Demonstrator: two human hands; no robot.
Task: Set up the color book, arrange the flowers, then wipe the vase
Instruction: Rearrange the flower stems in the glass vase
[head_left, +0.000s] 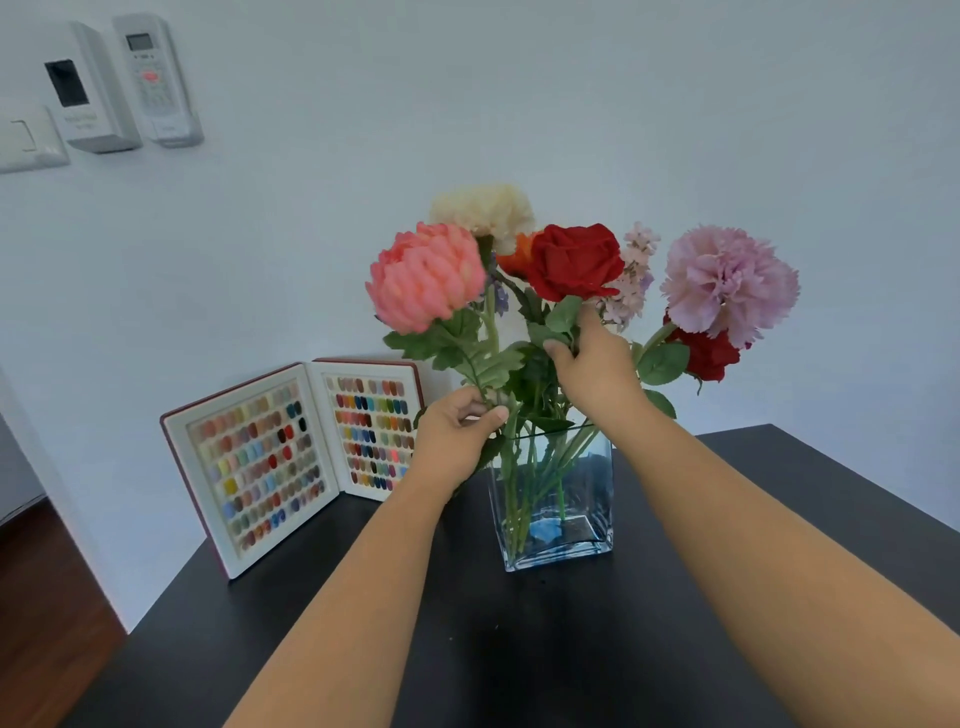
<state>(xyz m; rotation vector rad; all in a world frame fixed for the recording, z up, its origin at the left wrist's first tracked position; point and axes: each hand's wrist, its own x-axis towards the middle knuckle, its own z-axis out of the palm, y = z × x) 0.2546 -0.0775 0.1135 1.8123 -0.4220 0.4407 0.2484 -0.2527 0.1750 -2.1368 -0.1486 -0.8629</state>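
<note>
Midway through arranging: left hand (457, 434) pinching stems at the rim of the glass vase (558, 499), right hand (597, 364) gripping the red rose (574, 260) stem. Color book (296, 457) already propped open behind. Next, probably, settling stems, then wiping.
</note>
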